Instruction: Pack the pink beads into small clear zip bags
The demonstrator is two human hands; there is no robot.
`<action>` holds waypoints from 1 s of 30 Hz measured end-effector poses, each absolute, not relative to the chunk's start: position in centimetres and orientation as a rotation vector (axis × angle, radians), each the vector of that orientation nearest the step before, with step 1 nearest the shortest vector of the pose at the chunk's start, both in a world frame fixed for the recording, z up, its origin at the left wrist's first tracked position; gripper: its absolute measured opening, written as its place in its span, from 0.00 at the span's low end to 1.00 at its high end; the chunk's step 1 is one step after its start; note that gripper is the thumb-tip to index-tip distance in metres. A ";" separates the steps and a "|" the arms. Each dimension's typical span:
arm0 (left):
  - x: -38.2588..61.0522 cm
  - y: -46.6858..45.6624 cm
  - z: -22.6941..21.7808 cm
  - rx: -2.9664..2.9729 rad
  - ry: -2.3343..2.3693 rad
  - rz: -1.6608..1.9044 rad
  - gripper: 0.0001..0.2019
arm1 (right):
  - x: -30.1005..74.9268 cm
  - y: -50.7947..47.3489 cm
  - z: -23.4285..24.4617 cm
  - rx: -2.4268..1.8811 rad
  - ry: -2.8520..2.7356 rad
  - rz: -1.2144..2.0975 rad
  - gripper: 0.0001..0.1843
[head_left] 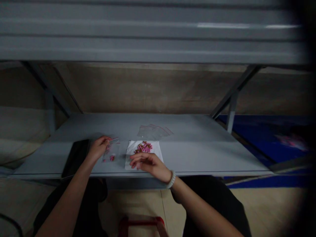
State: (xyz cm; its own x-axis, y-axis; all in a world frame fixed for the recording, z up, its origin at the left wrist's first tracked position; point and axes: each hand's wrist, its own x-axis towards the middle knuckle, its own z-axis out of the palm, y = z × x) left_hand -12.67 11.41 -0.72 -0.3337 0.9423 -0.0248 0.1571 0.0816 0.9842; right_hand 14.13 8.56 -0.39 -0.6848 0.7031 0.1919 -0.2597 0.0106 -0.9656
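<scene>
My left hand (98,148) pinches the top edge of a small clear zip bag (111,152), which lies on the grey shelf top (187,158). A few pink beads (112,158) sit low in the bag. To its right lies a white paper sheet (144,154) bearing a heap of pink and brownish beads (143,147). My right hand (148,163) rests over the sheet's lower part, just below the heap, holding nothing. A white beaded bracelet (171,179) circles my right wrist.
A loose stack of clear zip bags (154,131) lies behind the paper. A black flat tablet or case (75,158) lies left of my left hand. A grey shelf (148,33) runs overhead on angled metal braces. A red frame (140,223) stands below on the floor.
</scene>
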 end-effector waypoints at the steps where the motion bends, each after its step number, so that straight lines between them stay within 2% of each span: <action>1: -12.7 11.5 -0.7 1.119 1.614 1.316 0.11 | 14.9 9.3 0.0 -0.520 -1.572 1.696 0.13; 6: -13.2 11.4 -0.2 1.174 1.623 1.232 0.17 | 19.3 12.8 1.0 -0.805 -1.361 1.390 0.12; 9: -13.6 11.6 -0.7 1.290 1.730 1.155 0.14 | 21.7 14.4 1.0 -0.967 -1.372 1.206 0.12; 13: -14.0 12.1 -1.7 1.504 1.933 1.052 0.08 | 24.0 15.9 0.7 -1.281 -1.632 0.808 0.11; 18: -13.8 11.6 -1.8 1.721 2.104 0.844 0.10 | 25.0 16.4 0.0 -1.427 -2.089 0.272 0.17; 25: -13.4 11.4 -2.0 1.871 2.272 0.689 0.22 | 23.4 15.9 -0.7 -1.607 -2.484 0.208 0.27; 30: -13.4 11.8 -2.1 2.087 2.358 0.682 0.22 | 22.9 16.0 -1.0 -1.606 -2.564 0.182 0.29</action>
State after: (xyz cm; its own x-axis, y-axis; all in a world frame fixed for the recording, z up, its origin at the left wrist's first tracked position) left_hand -13.36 11.78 -2.09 -0.1590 0.9294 0.3330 0.9636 0.0727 0.2572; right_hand 22.92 16.00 -0.95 -0.4342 0.9003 0.0305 0.8870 0.4332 -0.1600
